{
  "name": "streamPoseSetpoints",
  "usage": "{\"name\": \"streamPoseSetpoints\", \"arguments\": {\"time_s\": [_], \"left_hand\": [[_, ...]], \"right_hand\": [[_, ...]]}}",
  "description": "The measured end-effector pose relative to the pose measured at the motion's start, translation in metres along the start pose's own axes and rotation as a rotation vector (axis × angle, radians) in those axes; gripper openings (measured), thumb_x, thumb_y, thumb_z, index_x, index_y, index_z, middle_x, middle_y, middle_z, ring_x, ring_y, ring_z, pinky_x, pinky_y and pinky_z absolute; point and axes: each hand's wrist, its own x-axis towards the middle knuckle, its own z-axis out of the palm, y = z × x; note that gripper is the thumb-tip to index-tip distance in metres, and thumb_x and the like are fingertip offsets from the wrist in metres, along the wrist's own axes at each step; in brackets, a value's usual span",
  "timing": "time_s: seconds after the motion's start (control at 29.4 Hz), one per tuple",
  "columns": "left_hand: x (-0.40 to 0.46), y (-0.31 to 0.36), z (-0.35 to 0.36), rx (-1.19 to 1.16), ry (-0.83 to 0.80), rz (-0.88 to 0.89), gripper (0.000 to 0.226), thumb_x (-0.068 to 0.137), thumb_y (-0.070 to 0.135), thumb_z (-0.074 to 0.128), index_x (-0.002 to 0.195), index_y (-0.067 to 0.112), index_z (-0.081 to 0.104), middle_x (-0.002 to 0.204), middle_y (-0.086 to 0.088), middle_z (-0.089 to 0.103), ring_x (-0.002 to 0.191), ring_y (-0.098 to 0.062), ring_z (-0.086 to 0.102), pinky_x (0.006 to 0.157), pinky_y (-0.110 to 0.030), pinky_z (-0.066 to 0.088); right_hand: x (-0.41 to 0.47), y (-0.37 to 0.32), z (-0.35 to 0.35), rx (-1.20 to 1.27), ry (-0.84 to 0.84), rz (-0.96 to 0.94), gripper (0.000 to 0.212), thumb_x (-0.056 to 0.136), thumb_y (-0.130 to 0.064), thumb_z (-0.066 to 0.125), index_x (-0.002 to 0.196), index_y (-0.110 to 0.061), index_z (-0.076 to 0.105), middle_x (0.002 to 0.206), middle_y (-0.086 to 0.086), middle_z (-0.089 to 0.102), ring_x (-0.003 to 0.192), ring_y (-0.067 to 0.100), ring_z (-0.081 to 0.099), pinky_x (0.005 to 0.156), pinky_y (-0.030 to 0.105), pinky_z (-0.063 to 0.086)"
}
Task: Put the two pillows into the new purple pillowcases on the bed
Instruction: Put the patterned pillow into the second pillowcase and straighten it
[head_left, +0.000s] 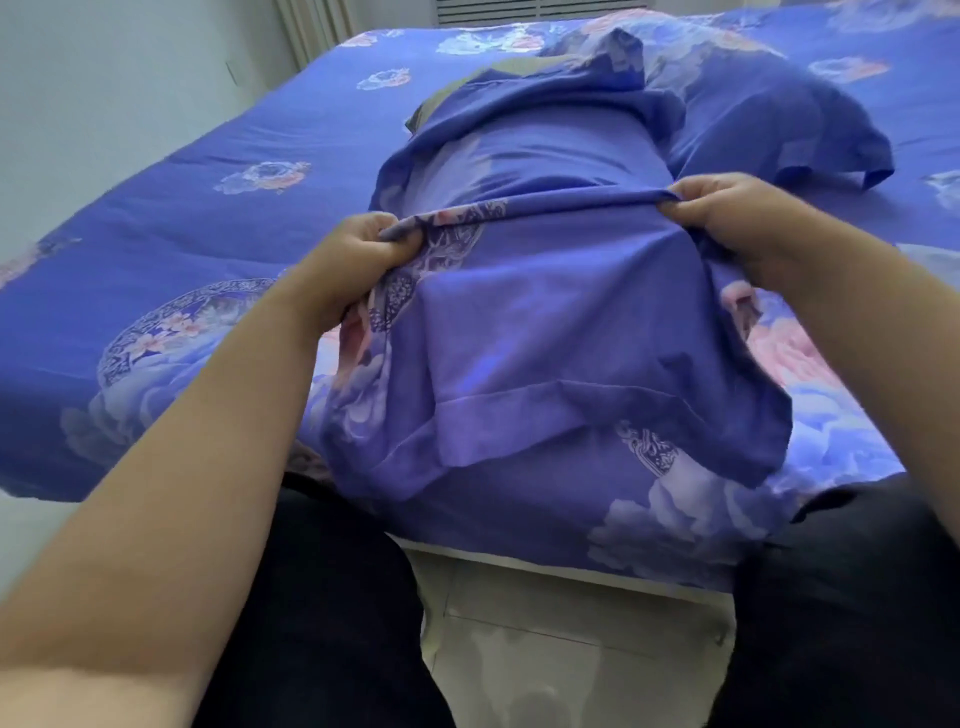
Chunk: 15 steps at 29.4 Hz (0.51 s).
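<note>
Person stands at the foot edge of the bed, which is covered in a purple flowered spread. A pillow lies lengthwise in front of them, wrapped in a purple pillowcase; only a grey-olive corner of the pillow shows at the far end, so the case seems not yet fully on there. Left hand and right hand each pinch a bunched ridge of the case, fingers curled tight on the cloth, one at each side of the pillow. The even two-sided hold looks meant to work the fabric along the pillow without twisting it. Loose cloth from the case hangs slack toward the person over the bed edge. A second purple bundle lies just beyond on the right, touching the first; whether it holds the other pillow, I cannot tell. Dark trousers below.
</note>
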Motion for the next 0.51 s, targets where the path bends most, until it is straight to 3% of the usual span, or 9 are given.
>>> {"name": "streamPoseSetpoints", "arguments": {"time_s": [0.07,0.1,0.2,0.27,0.34,0.41,0.44,0.51], "left_hand": [[0.009,-0.006,0.007,-0.099,-0.093,-0.123,0.017,0.091,0.028,0.060,0.089,0.011,0.060,0.074,-0.006,0.061,0.062,-0.013,0.054,0.056,-0.026,0.043],[0.012,-0.008,0.009,-0.069,-0.105,-0.155,0.023,0.091,0.032,0.060,0.094,0.010,0.060,0.078,-0.010,0.060,0.067,-0.017,0.054,0.057,-0.027,0.041],[0.016,-0.012,0.006,0.033,-0.160,-0.145,0.036,0.089,0.041,0.062,0.099,0.007,0.059,0.086,-0.011,0.052,0.077,-0.020,0.044,0.056,-0.029,0.034],[0.016,-0.011,0.003,0.118,-0.143,-0.068,0.030,0.090,0.035,0.062,0.086,0.006,0.058,0.074,-0.005,0.052,0.068,-0.013,0.044,0.054,-0.023,0.034],[0.016,-0.006,0.008,0.182,-0.018,0.066,0.025,0.093,0.026,0.059,0.073,0.011,0.054,0.062,0.000,0.046,0.058,-0.008,0.038,0.050,-0.024,0.030],[0.024,0.000,0.017,0.165,0.129,0.155,0.029,0.093,0.029,0.053,0.069,0.012,0.051,0.064,-0.006,0.040,0.058,-0.012,0.034,0.052,-0.030,0.025],[0.028,0.003,0.021,0.102,0.157,0.137,0.031,0.094,0.031,0.051,0.069,0.014,0.049,0.067,-0.008,0.039,0.059,-0.014,0.033,0.052,-0.031,0.024],[0.037,0.008,0.031,0.026,0.124,0.014,0.033,0.096,0.037,0.050,0.070,0.016,0.050,0.069,-0.008,0.040,0.059,-0.016,0.033,0.052,-0.030,0.025]], "right_hand": [[0.004,0.009,-0.007,-0.079,-0.106,0.101,0.041,0.063,-0.038,0.081,0.091,-0.012,0.066,0.080,0.005,0.065,0.071,0.014,0.059,0.072,0.028,0.050],[0.003,0.011,-0.009,-0.157,-0.139,0.131,0.041,0.067,-0.045,0.078,0.092,-0.014,0.067,0.086,0.008,0.064,0.076,0.018,0.059,0.076,0.032,0.048],[0.001,0.007,-0.016,-0.339,-0.255,0.179,0.053,0.068,-0.068,0.069,0.086,-0.018,0.065,0.081,0.005,0.063,0.072,0.018,0.057,0.066,0.033,0.045],[-0.004,-0.001,-0.013,-0.426,-0.278,0.059,0.042,0.073,-0.051,0.074,0.080,-0.013,0.059,0.071,0.000,0.054,0.065,0.011,0.051,0.058,0.023,0.041],[-0.004,0.001,-0.004,-0.657,-0.115,-0.171,0.031,0.082,-0.037,0.070,0.078,-0.011,0.053,0.067,-0.001,0.046,0.070,0.018,0.046,0.062,0.028,0.033],[-0.005,0.003,0.012,-0.928,0.159,-0.338,0.018,0.089,-0.032,0.060,0.090,-0.014,0.057,0.079,0.006,0.055,0.081,0.028,0.053,0.067,0.032,0.031],[-0.003,0.006,0.016,-0.964,0.251,-0.366,0.015,0.092,-0.030,0.055,0.096,-0.015,0.057,0.087,0.011,0.060,0.087,0.032,0.055,0.068,0.033,0.032],[0.010,0.009,0.012,-0.810,0.275,-0.283,0.020,0.093,-0.026,0.052,0.098,-0.009,0.060,0.088,0.013,0.060,0.085,0.027,0.056,0.066,0.030,0.032]]}}
